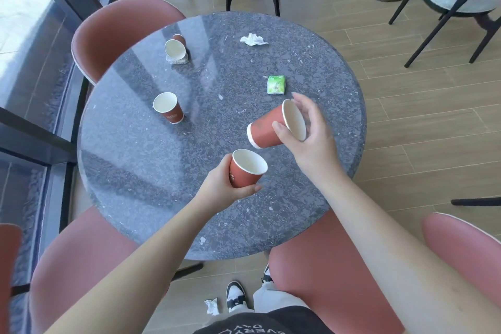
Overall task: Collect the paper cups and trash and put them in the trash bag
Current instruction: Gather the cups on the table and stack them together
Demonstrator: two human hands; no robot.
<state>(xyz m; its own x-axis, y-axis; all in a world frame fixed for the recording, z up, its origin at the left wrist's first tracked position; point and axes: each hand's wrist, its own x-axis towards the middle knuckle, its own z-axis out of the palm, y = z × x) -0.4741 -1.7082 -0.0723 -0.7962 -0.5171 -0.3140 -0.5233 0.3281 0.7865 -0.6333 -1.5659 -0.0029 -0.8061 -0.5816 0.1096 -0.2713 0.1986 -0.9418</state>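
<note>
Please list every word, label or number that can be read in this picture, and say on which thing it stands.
"EVERY DAY", seen upside down: on the person's black shirt.
Dark print on the standing cup: too blurred to read.
Dark print on the cup in the left hand: too blurred.
Print on the green packet: too small.

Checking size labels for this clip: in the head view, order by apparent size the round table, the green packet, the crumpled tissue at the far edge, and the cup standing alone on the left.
1. Round table
2. Standing cup
3. Crumpled tissue and green packet: they look alike, and the tissue lies farther away, so unranked.
</note>
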